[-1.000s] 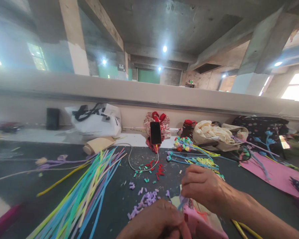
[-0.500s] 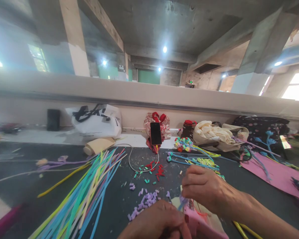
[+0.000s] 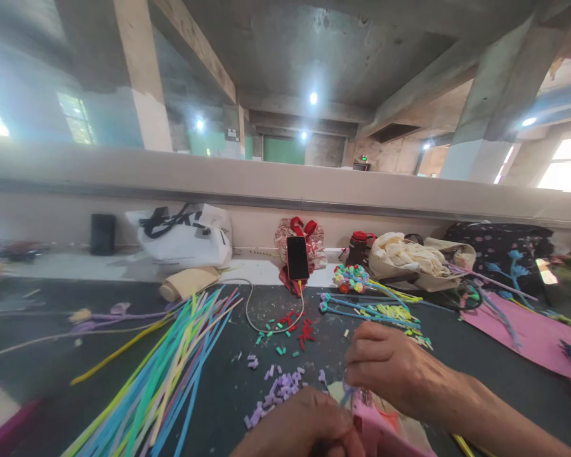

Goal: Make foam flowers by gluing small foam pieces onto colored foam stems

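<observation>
My left hand (image 3: 301, 420) is closed in a pinch at the bottom of the view, its fingertips partly hidden. From it a short blue pipe cleaner (image 3: 346, 399) slants up to my right hand (image 3: 385, 357). The fingers of my right hand are closed too, with a bit of purple fuzz showing just below them. Right under both hands lies a pink object (image 3: 372, 416) with an orange-red part beside it, mostly covered. Close to my left hand is a loose heap of small purple pieces (image 3: 285, 384).
A bundle of colourful pipe cleaners (image 3: 171, 368) spreads across the left. Small red pieces (image 3: 306, 333) and green bits lie ahead. Farther back are a propped phone (image 3: 297, 257) on a cable, a white bag (image 3: 185, 238), finished-looking flower clusters (image 3: 351, 278) and a pink sheet (image 3: 528, 339).
Both hands stay almost in place, close together, with the left shifting slightly right. The view has tilted a little.
</observation>
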The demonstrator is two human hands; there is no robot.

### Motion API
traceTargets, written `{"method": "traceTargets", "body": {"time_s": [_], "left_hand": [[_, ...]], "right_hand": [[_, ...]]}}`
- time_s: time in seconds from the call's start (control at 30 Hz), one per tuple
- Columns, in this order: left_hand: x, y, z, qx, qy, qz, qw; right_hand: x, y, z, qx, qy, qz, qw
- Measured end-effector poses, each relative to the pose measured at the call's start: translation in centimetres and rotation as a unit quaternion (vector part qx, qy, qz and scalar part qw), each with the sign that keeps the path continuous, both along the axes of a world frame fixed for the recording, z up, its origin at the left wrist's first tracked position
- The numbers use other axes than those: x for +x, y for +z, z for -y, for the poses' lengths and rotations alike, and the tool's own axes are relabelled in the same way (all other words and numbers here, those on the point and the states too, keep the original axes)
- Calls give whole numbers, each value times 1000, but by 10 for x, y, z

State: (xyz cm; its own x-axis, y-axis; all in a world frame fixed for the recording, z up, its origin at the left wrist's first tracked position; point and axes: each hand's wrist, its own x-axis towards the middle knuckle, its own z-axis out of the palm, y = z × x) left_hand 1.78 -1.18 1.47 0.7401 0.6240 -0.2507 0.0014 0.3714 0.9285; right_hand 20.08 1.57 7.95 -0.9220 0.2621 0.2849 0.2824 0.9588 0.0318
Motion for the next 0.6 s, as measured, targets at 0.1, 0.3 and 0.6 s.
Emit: {"method": "traceTargets", "body": {"time_s": [0.1,0.3,0.6], "left_hand": [[1,1,1,7,6,-7,1000],[5,1,-2,29,16,-4,999],[12,-4,0,164,203,-70,963]], "right_hand": [[0,2,0,-7,8,-25,1000],[11,4,9,-73,-73,-157,982],[-10,-68,11,-516,-188,-468,692]]}}
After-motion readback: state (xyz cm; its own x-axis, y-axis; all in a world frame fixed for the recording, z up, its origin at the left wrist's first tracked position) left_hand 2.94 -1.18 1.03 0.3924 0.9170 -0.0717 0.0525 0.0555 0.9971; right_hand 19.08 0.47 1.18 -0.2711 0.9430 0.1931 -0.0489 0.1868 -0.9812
